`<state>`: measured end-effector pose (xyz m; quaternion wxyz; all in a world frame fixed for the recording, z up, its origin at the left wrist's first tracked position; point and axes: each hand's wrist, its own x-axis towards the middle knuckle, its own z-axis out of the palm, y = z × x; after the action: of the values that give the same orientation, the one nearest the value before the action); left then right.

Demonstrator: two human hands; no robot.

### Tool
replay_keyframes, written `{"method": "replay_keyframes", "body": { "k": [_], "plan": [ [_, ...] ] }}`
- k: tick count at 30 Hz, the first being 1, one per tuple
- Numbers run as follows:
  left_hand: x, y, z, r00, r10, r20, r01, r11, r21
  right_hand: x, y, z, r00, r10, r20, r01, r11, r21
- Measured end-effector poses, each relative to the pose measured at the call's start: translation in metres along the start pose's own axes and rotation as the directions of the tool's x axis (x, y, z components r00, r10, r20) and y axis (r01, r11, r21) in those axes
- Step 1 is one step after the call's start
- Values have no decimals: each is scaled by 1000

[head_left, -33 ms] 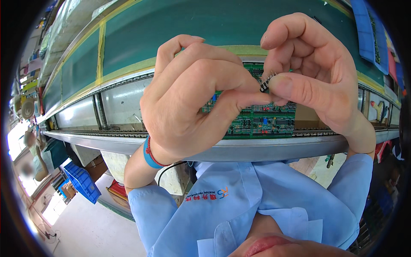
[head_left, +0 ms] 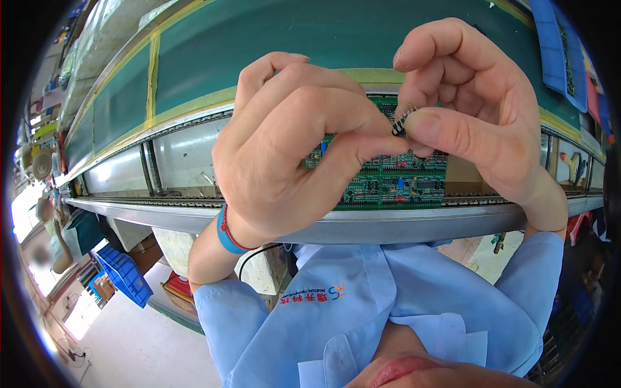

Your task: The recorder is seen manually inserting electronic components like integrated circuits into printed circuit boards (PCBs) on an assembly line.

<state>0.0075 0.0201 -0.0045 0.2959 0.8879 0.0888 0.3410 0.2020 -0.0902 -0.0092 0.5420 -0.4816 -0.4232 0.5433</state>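
A small black pin header (head_left: 400, 125) with a row of thin metal pins is held above a green circuit board (head_left: 388, 189). My right hand (head_left: 479, 110) pinches it between thumb and index finger, the other fingers curled loosely above. My left hand (head_left: 291, 142) is closed too, its thumb and index finger meeting at the strip's lower left end. The fingertips partly cover the header. The board lies below, crowded with black chips and small blue and red parts; my hands hide much of it.
The board sits between the metal rails of a conveyor track (head_left: 174, 202). Beyond lies a green work surface (head_left: 278, 35) edged with yellow tape. Blue trays (head_left: 546, 48) stand at the far right. A blue crate (head_left: 124, 275) is low on the left.
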Motion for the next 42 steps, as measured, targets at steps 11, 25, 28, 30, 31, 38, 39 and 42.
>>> {"method": "replay_keyframes", "body": {
  "k": [11, 25, 28, 30, 31, 38, 39, 42],
  "plan": [
    [7, -1, -8, 895, -352, 273, 412, 888, -203, -2, -13, 7, 945, -306, 114, 313, 748, -585],
    [19, 12, -14, 664, -582, 469, 746, 558, -364, -8, -8, 8, 867, -400, 298, 492, 584, -646],
    [16, 9, -12, 650, -594, 474, 760, 504, -410, -10, -6, 9, 934, -332, 131, 346, 756, -556],
    [13, 7, -9, 657, -593, 466, 752, 471, -461, -9, -5, 5, 980, -199, 28, 188, 857, -479],
    [12, 9, -9, 682, -602, 415, 725, 481, -493, -8, -2, 0, 982, -181, 61, 190, 893, -409],
    [1, 11, -10, 949, -245, 198, 274, 952, -135, -8, -9, 2, 995, -90, 53, 101, 947, -305],
    [0, 11, -10, 949, -248, 196, 276, 952, -134, -8, -8, 4, 995, -89, 56, 101, 947, -304],
    [-3, 6, -7, 983, -98, 155, 94, 995, 37, -6, -6, 10, 992, -119, 39, 125, 936, -329]
  ]
}}
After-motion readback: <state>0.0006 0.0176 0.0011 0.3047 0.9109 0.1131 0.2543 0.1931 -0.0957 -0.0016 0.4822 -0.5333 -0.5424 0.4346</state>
